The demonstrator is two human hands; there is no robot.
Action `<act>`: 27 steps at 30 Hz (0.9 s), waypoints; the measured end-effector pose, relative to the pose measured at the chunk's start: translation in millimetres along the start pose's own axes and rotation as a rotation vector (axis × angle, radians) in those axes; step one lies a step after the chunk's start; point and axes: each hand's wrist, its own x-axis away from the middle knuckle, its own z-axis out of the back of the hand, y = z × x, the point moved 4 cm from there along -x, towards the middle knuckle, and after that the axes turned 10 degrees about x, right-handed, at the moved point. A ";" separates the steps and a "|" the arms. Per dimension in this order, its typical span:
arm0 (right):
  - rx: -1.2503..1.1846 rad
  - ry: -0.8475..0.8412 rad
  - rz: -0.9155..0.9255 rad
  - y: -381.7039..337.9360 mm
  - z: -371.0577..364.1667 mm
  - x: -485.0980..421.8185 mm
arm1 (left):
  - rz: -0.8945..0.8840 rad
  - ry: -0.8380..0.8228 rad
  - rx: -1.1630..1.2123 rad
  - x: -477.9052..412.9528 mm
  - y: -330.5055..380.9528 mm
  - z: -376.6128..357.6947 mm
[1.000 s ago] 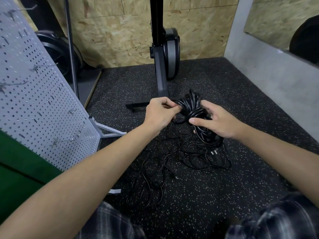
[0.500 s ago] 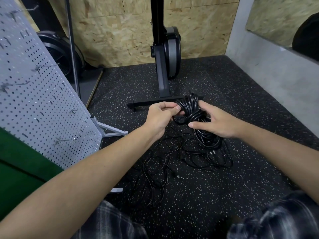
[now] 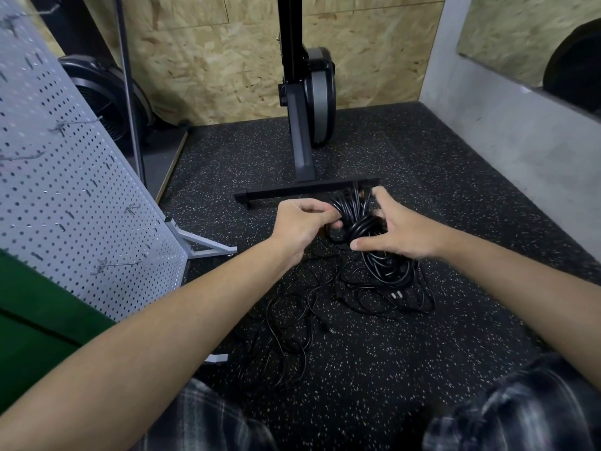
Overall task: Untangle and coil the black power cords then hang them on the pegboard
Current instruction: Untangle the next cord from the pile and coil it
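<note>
Black flooring [image 3: 390, 369], flecked with white, and right above it the coiled bundle [image 3: 353, 219] of power cord, held up between both hands. Left hand [image 3: 300, 222] sits on the bundle's left side, fingers curled in and pinching a few of the loops. Right hand [image 3: 398, 231] is on the other side, thumb stretched across the near face, fingers wrapped round the far edge, a firm grip on the coil. Lower loops of that bundle droop below the right hand, down toward the floor. Under them a loose tangle [image 3: 374, 304] of thinner black cord sprawls across the flooring and runs back toward the person's knees, with a pronged plug [image 3: 397, 296] lying at its right side. Over on the left stands the grey pegboard [image 3: 65, 190], leaning on its frame, wire hooks [image 3: 131, 208] poking out, well apart from the bundle. Just behind the hands, the black foot bar of an exercise machine [image 3: 302, 151].
</note>
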 end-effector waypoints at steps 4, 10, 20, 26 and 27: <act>0.043 -0.002 0.008 -5.3 -2.4 -1.5 | -0.008 -0.023 0.010 -2.2 0.6 -3.9; -0.012 0.040 -0.024 6.4 2.3 -2.7 | 0.110 -0.213 0.131 1.6 -0.5 -12.4; 0.294 -0.086 -0.037 0.7 0.9 2.4 | -0.374 -0.456 -0.593 0.9 27.4 -5.1; 0.211 -0.124 -0.041 4.4 -3.0 2.1 | -0.494 -0.678 -0.908 0.6 23.4 -8.9; 0.187 -0.121 -0.044 6.2 -0.9 3.2 | -0.501 -0.653 -0.926 -2.1 22.9 -5.2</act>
